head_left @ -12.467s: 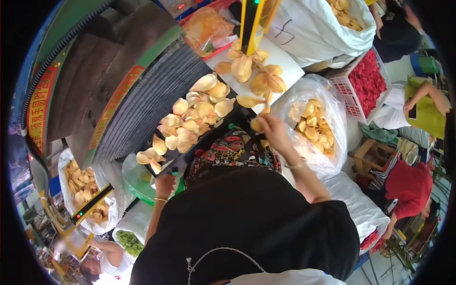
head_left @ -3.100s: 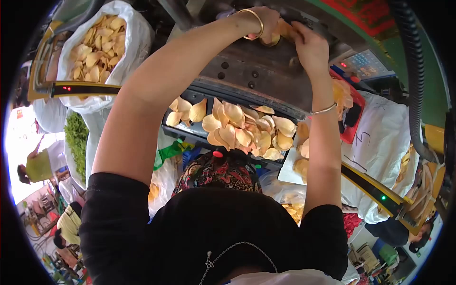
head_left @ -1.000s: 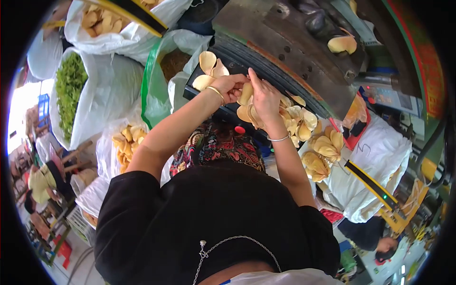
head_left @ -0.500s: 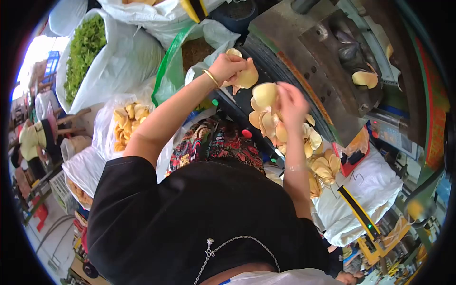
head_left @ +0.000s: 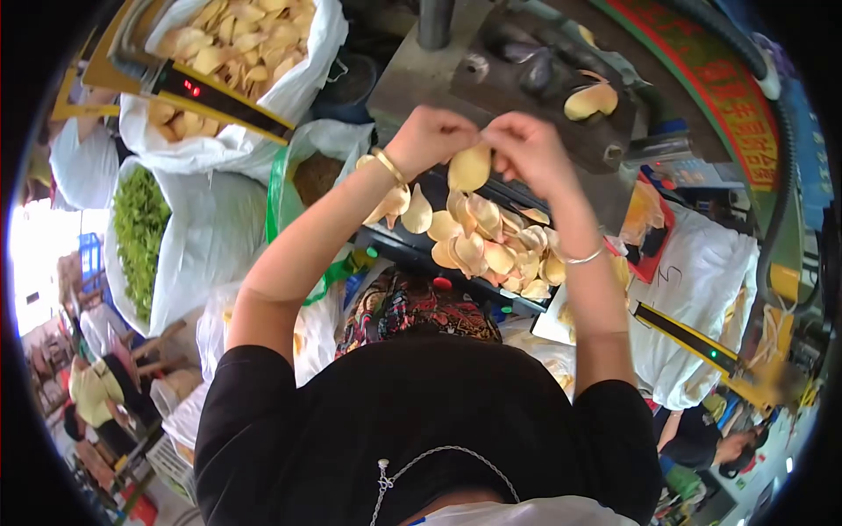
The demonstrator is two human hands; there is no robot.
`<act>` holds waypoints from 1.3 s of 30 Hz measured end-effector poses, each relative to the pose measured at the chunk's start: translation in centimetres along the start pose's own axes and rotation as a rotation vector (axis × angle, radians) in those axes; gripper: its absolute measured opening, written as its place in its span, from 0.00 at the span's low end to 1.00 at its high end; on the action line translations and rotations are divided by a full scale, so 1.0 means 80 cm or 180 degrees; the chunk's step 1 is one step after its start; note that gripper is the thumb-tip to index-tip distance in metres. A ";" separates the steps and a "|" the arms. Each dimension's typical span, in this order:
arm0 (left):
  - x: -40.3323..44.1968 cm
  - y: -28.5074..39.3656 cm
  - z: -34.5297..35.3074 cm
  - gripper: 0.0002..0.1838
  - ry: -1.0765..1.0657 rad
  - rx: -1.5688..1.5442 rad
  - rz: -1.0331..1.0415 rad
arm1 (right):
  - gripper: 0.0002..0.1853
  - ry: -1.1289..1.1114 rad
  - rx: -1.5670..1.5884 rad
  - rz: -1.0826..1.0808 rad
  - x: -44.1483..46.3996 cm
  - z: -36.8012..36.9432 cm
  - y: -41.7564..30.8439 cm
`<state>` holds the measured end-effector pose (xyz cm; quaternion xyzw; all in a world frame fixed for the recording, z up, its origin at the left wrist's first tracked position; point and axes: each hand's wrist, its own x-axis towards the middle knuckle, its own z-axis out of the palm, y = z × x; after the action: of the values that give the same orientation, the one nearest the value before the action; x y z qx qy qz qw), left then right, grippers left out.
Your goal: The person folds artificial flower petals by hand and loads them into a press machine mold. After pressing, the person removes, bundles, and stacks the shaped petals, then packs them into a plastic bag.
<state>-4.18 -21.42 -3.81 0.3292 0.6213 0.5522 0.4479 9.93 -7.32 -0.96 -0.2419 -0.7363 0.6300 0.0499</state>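
A cream, petal-shaped piece (head_left: 471, 169) hangs between my two hands, its wide end down. My left hand (head_left: 436, 138), with a gold bangle at the wrist, pinches near its upper end. Fingers bent, my right hand (head_left: 531, 154) pinches at the same end from the other side. Their fingertips nearly meet and hide the top of the piece. Below lies a heap of similar petal-shaped pieces (head_left: 500, 256) on a dark ledge. A few more petal-shaped pieces (head_left: 415, 210) lie under my left wrist.
Ahead stands a metal press block (head_left: 412, 83) with dark moulds (head_left: 537, 72) and a folded cream piece (head_left: 590, 102). Black-and-yellow bars (head_left: 224, 107) (head_left: 684, 337) flank me. Sacks of cream pieces (head_left: 254, 44) and green scraps (head_left: 139, 237) stand left. A person (head_left: 101, 390) is farther left.
My hands have come together at one piece; before, they were apart, each at a piece. The right hand has left the heap. My view has shifted, showing more of the left sacks.
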 end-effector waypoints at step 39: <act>0.223 0.105 -0.018 0.12 -0.1529 0.0474 -0.1332 | 0.14 0.0939 0.0153 0.0097 0.065 -0.090 -0.049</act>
<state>-13.05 -4.42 1.00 0.3471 0.5907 0.3078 0.6602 6.91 1.02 3.02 -0.3418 -0.7020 0.6057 0.1537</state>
